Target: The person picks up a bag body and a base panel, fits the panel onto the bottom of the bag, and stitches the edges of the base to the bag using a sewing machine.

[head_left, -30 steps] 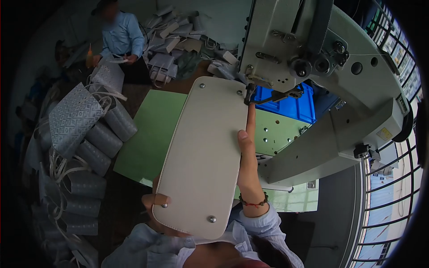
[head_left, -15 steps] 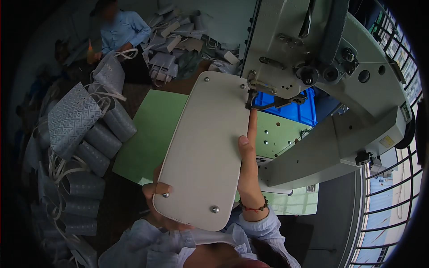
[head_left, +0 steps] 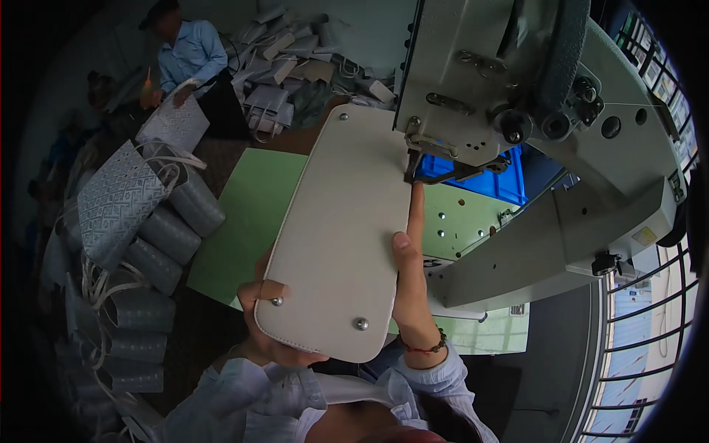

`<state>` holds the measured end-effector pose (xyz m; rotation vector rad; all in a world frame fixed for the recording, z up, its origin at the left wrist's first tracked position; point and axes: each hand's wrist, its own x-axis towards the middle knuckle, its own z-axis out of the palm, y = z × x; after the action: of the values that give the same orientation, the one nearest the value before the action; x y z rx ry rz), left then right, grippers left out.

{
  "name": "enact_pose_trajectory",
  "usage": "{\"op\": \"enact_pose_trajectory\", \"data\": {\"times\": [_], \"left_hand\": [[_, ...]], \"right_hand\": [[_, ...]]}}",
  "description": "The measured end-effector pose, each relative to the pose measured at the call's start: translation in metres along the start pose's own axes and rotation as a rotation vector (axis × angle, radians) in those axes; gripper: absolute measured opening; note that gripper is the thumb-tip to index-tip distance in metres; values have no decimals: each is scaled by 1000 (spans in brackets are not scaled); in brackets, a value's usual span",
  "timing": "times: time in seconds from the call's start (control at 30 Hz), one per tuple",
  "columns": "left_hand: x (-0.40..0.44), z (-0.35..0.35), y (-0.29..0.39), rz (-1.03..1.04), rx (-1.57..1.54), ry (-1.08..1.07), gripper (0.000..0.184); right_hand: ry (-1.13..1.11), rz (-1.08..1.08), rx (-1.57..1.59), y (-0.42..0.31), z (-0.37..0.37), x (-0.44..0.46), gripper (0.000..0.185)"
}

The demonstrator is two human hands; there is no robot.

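A handbag with its pale flat base (head_left: 336, 236) facing up lies under the head of an industrial sewing machine (head_left: 473, 81). Metal studs sit near the base's corners, and stitching runs along its left edge. The right edge is at the presser foot (head_left: 413, 168). My left hand (head_left: 262, 314) grips the lower left corner, a bandage-like strip on its thumb. My right hand (head_left: 408, 247) holds the right edge, thumb on top and index finger stretched up close to the presser foot. The bag's sides are hidden beneath the base.
Several patterned grey bags (head_left: 122, 196) line the left side. A co-worker (head_left: 190, 55) sits at the back left, handling another bag (head_left: 176, 124). Behind lies a heap of bags (head_left: 284, 66). A blue crate (head_left: 480, 181) stands behind the green tabletop (head_left: 240, 221); a barred window (head_left: 642, 325) is at right.
The bag has slid forward and up past the presser foot, turning slightly, with my left hand moving along. My right hand has barely shifted. The co-worker's bag has tilted.
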<state>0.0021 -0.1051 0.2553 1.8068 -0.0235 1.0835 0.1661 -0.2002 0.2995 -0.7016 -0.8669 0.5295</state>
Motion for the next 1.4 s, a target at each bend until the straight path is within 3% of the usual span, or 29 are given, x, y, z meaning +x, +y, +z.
{"op": "enact_pose_trajectory", "data": {"times": [0.07, 0.2, 0.27, 0.37, 0.47, 0.57, 0.97, 1.07, 1.13, 1.4], "left_hand": [[3, -1, -2, 2, -7, -15, 82], [6, -2, -12, 18, 9, -16, 86], [8, 0, -15, 5, -11, -1, 89], [14, -2, -20, 16, -19, 0, 92], [18, -2, -27, 44, -29, -4, 94], [24, 0, -30, 37, -74, 1, 94], [50, 3, -43, 116, -98, -13, 92], [54, 4, -44, 89, -114, -7, 92], [57, 4, -46, 62, -129, 1, 92], [75, 4, -58, 125, -151, -49, 85]], "right_hand": [[-9, -23, -4, 1, -1, 1, 81], [149, 217, -397, -6, 2, 2, 83], [153, 222, -418, -4, 0, 0, 85], [2, -5, -64, 0, -4, -2, 86], [144, 201, -466, -7, 1, 1, 86], [8, 77, -449, -6, -6, 0, 72], [20, 54, -460, -6, -8, 2, 78], [-88, -131, -638, -3, -12, 1, 83], [-7, 83, -456, -2, -11, -1, 89], [26, 57, -490, 5, -13, 3, 90]]}}
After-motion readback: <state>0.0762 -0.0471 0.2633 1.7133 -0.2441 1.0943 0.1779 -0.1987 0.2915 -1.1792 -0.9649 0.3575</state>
